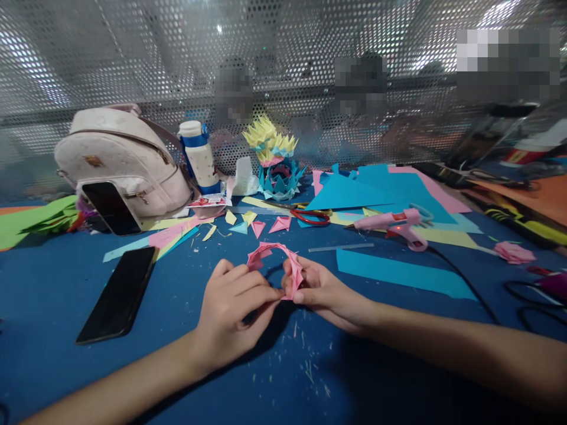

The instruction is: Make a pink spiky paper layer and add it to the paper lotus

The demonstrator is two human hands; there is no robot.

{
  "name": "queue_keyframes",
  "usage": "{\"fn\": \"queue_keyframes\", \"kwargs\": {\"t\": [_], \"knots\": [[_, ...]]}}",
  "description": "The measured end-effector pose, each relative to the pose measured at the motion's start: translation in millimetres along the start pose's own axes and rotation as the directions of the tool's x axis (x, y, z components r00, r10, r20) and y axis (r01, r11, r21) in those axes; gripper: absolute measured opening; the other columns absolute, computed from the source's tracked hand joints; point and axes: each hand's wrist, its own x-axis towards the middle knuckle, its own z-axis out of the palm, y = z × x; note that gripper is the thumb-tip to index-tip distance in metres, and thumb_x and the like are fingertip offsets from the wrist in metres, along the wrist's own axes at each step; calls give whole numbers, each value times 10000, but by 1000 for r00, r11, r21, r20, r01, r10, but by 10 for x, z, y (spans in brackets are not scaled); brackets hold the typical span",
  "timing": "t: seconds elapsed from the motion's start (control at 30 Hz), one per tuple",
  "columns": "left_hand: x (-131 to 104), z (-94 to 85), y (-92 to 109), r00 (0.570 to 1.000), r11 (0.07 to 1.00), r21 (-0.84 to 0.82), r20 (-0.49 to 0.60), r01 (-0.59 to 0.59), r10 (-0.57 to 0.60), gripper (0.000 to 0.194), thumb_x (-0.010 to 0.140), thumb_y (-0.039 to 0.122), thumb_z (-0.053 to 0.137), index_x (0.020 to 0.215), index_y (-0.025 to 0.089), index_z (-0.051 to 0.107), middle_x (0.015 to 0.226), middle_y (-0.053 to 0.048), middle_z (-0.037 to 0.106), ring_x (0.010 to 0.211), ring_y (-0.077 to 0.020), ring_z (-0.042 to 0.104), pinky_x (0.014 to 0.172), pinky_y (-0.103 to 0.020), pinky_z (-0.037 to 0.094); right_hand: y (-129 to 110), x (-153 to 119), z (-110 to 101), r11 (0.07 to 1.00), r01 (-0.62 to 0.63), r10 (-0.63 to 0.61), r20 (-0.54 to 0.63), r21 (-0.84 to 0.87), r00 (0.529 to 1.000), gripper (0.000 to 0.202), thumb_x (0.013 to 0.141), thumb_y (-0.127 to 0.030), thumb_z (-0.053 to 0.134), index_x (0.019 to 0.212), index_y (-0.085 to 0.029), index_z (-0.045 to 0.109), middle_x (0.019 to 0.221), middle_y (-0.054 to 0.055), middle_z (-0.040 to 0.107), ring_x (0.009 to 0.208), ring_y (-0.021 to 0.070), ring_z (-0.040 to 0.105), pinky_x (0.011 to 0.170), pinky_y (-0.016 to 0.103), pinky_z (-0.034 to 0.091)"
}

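Observation:
A pink folded-paper ring (290, 258) with pointed edges curves between my two hands, just above the blue table. My left hand (234, 304) pinches the near end of the ring with thumb and forefinger. On the ring's right side, my right hand (316, 289) grips it, fingers inside the curve and thumb outside. Beyond the ring lie loose pink folded paper pieces (280, 224), with a few yellow and light blue ones beside them. A blue and yellow folded-paper model (280, 180) stands farther back.
A pink glue gun (394, 224) with a cord lies right, near a clear glue stick (341, 248) and blue paper strip (398, 271). Red-handled scissors (312, 217) rest behind. Left are a phone (117, 295), another phone (110, 208), a backpack (115, 147) and a bottle (199, 156).

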Motion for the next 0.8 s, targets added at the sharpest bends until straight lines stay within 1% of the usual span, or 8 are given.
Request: {"fn": "queue_keyframes", "kwargs": {"t": [0.1, 0.2, 0.33, 0.4, 0.5, 0.6, 0.7, 0.8], "knots": [[-6, -3, -23, 1000, 1000, 26, 17, -3, 3, 95, 869, 139, 624, 857, 203, 693, 721, 6, 694, 614, -141, 501, 622, -337, 247, -9, 11, -4, 999, 0, 0, 6, 34, 1000, 422, 686, -171, 833, 1028, -171, 586, 799, -31, 622, 726, 71, 571, 699, 194, 430], [-13, -1, -30, 1000, 1000, 29, 30, 9, -9, 100, 876, 142, 617, 858, 207, 690, 720, 6, 693, 617, -142, 497, 626, -338, 247, -7, 24, -18, 999, 0, 0, 1, 53, 1000, 425, 686, -164, 828, 1038, -187, 591, 734, -56, 577, 678, 66, 530, 646, 185, 404], [-20, 1, -21, 1000, 1000, 20, 29, 0, -1, 102, 879, 141, 615, 872, 214, 686, 739, 6, 701, 629, -141, 511, 626, -336, 248, -2, 23, -35, 1000, -16, 17, -25, 21, 1000, 407, 673, -169, 838, 993, -183, 588, 688, -64, 543, 583, 53, 440, 543, 180, 330], [-24, 1, -16, 999, 1000, 19, 33, -8, 8, 103, 876, 138, 616, 876, 215, 684, 745, 5, 705, 628, -140, 515, 628, -336, 251, -7, 19, -32, 1000, -26, 26, -27, 9, 999, 402, 661, -174, 846, 971, -174, 590, 684, -63, 533, 569, 50, 412, 521, 179, 304], [-30, 3, -17, 999, 1000, 22, 43, -6, 5, 100, 880, 146, 610, 861, 211, 684, 730, 2, 702, 623, -140, 518, 632, -340, 252, -15, 16, -17, 999, -19, 19, -11, 28, 1000, 394, 677, -174, 836, 989, -178, 595, 695, -59, 539, 594, 55, 439, 546, 179, 327], [-31, 10, -29, 999, 1000, 22, 41, 11, -12, 102, 886, 151, 605, 852, 210, 682, 727, 3, 698, 626, -138, 522, 631, -340, 251, -16, 22, -9, 998, -11, 12, -19, 56, 1000, 399, 707, -177, 819, 1035, -181, 593, 730, -52, 560, 631, 58, 486, 593, 180, 368], [-25, 14, -39, 999, 1000, 23, 32, 9, -10, 100, 885, 149, 608, 861, 213, 681, 726, 8, 694, 627, -137, 522, 630, -337, 252, -17, 27, -14, 997, -14, 17, -41, 80, 999, 455, 703, -203, 827, 1082, -178, 577, 783, -41, 572, 673, 64, 522, 652, 194, 407], [-21, 11, -42, 1000, 1000, 20, 28, 5, -6, 99, 884, 149, 608, 863, 214, 681, 723, 7, 695, 630, -138, 520, 629, -337, 255, -28, 25, -15, 996, -13, 17, -39, 94, 999, 453, 699, -225, 834, 1070, -180, 577, 788, -39, 567, 687, 69, 525, 673, 202, 418]]}}
